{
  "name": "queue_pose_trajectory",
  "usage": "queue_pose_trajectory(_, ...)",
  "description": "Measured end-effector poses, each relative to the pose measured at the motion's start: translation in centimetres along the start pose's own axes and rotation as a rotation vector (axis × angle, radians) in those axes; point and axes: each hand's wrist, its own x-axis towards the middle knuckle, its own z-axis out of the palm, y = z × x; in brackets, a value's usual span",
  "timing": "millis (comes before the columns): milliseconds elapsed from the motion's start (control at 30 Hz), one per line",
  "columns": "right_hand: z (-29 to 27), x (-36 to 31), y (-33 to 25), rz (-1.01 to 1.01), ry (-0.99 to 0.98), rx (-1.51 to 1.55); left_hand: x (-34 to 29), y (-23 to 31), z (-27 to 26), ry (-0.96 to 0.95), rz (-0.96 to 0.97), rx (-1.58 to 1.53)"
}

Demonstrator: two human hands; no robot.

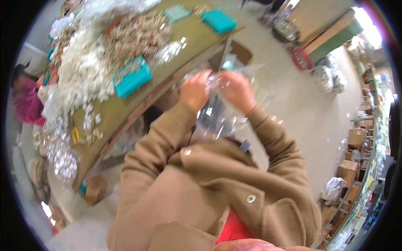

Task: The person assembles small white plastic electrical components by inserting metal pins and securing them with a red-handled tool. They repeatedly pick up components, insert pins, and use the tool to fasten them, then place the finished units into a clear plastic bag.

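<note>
Between my two hands hangs a clear plastic bag (215,115), crinkled and shiny, in front of my brown coat. My left hand (196,90) is closed on its upper edge, and the fingers of my right hand (237,90) pinch the same edge close beside it. Motion blurs the fingertips a little. Whether anything lies inside the bag, I cannot tell. To the left, a teal tray (132,77) of small parts rests near the table's front edge.
The greenish table (109,109) bears heaps of white (81,71) and brownish small parts (136,35), another teal tray (219,21) and a yellow-handled tool (75,135). A person in purple (27,100) is at the far left. Shelves with cardboard boxes (348,170) line the right; a red basin (302,58) stands on the floor.
</note>
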Motion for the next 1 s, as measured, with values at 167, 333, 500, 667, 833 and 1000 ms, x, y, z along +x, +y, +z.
queue_pose_trajectory(167, 0.1, -3.6, 0.3, 0.241, -0.147, -0.438, -0.1, 0.6, 0.1, -0.095, -0.122, 0.035)
queue_pose_trajectory(333, 0.7, -6.6, 3.4, 0.527, -0.171, -0.66, -1.7, 0.0, 1.8, -0.139, -0.214, 0.014)
queue_pose_trajectory(500, 2.3, -9.8, 1.5, 0.657, -0.317, -0.171, -3.5, -1.7, 2.6, -0.127, -0.355, 0.02)
queue_pose_trajectory(667, 3.7, -11.7, 3.5, 0.596, -0.188, -0.603, -3.6, -2.5, 2.6, -0.216, -0.337, 0.016)
queue_pose_trajectory(833, 0.7, -14.5, 9.1, 0.614, 0.041, -0.406, -5.5, -6.4, 2.1, -0.174, -0.312, -0.145)
queue_pose_trajectory(1000, 1.3, -11.7, 7.4, 0.928, 0.545, 0.648, -8.9, -9.6, 4.1, -0.273, -0.482, -0.096)
